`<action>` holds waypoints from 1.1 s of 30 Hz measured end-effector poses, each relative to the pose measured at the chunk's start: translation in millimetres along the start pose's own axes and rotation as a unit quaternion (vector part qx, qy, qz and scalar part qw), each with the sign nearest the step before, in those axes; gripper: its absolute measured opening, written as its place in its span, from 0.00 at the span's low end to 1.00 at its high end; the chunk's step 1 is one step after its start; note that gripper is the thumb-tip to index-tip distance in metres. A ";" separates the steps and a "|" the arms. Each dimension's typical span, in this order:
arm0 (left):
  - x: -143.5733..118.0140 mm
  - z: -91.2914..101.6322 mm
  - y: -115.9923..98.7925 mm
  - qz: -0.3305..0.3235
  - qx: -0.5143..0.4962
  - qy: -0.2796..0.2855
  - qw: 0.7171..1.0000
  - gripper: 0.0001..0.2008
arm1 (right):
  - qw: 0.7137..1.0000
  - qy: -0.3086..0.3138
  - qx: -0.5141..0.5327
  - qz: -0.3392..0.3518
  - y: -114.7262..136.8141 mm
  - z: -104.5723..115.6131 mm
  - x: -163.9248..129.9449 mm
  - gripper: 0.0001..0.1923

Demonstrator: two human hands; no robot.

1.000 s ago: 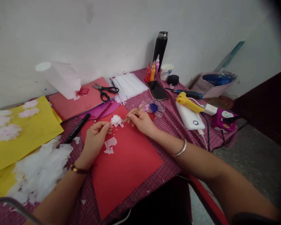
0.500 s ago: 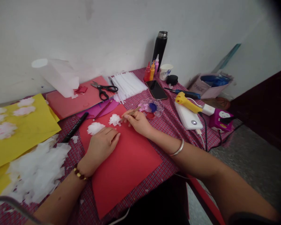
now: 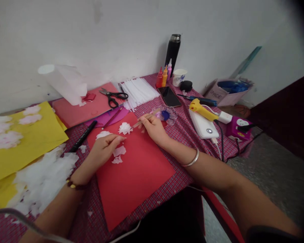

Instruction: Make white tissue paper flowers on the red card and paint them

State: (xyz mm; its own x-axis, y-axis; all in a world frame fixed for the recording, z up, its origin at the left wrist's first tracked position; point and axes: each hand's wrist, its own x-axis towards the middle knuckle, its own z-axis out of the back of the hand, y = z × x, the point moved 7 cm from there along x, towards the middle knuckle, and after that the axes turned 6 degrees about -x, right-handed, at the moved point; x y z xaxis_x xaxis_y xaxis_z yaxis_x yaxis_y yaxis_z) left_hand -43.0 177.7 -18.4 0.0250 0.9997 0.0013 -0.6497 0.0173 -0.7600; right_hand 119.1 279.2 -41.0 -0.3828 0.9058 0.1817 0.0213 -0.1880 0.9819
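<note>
the left hand partly covers a second white paper cluster, of which only the upper part shows. the lower fingers of that hand are folded out of sight; thumb and forefinger are drawn close together, and it cannot be told whether they meet or grip a scrap. the right hand has its fingers closed on a thin brown stick, whose middle is concealed by the grip. the far tip, next to the paper, is too small to make out. the right hand also hides the near side of a clear paint palette. the left forearm cuts across a heap of white tissue pieces; the yellow paper runs out at the left edge.

the white ruffled flower lies on the red sheet, between the hands: just beyond the left fingertips and just beside the stick's tip. whether the tip touches it cannot be determined. torn paper scraps lie on the same sheet, near the left fingers, on the wearer's side of the flower.
</note>
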 end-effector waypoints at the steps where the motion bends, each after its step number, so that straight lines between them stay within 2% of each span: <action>1: -1.3 4.6 2.5 0.020 -0.034 -0.004 0.999 0.20 | 1.000 -0.006 0.013 -0.015 -0.5 1.4 -0.1 0.15; 3: -6.3 13.4 1.9 0.035 -0.058 -0.020 0.997 0.19 | 0.999 0.005 0.031 -0.038 -1.4 -0.3 -1.1 0.14; 6: -17.1 19.8 -3.6 0.036 -0.028 -0.034 0.998 0.15 | 0.997 0.047 0.043 -0.052 -1.0 -8.9 -4.1 0.13; 9: -26.4 12.1 -0.6 0.045 -0.003 -0.001 0.999 0.14 | 0.994 0.079 0.048 -0.051 0.4 -16.2 -7.9 0.12; 13: -30.6 5.6 11.4 0.052 0.122 0.000 0.991 0.18 | 0.993 0.106 0.027 -0.034 3.6 -20.8 -12.6 0.13; 15: -30.0 3.5 16.8 0.064 0.153 0.003 0.986 0.13 | 0.993 0.118 0.009 -0.022 6.5 -22.3 -14.9 0.14; 17: -29.0 0.6 17.9 0.065 0.132 0.011 0.989 0.08 | 0.991 0.132 -0.004 -0.010 10.2 -24.2 -17.4 0.14; 21: -29.9 2.9 12.3 0.069 0.023 -0.023 0.997 0.10 | 0.989 0.150 -0.013 0.005 16.2 -27.3 -21.8 0.15; 24: -34.1 7.1 11.5 0.099 -0.120 -0.049 0.987 0.11 | 0.988 0.151 -0.004 0.013 18.5 -27.9 -23.6 0.16; 26: -37.5 9.7 13.0 0.123 -0.162 -0.051 0.978 0.10 | 0.988 0.155 0.004 0.012 18.5 -28.8 -24.5 0.16; 29: -41.4 16.0 15.5 0.138 -0.063 -0.054 0.987 0.10 | 0.987 0.158 0.004 0.009 17.8 -29.8 -25.7 0.16; 33: -42.8 12.3 20.4 0.136 0.119 -0.018 0.983 0.11 | 0.987 0.159 -0.007 0.008 17.9 -30.6 -27.1 0.16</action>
State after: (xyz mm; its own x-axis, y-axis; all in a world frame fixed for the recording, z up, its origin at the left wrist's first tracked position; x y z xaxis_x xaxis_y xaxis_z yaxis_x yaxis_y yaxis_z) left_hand -66.6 135.5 -26.0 -0.1976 0.9680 -0.1544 -0.7884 -0.2505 -0.5618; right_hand 101.7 239.7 -29.9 -0.6538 0.7374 0.1698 0.0182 -0.2090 0.9777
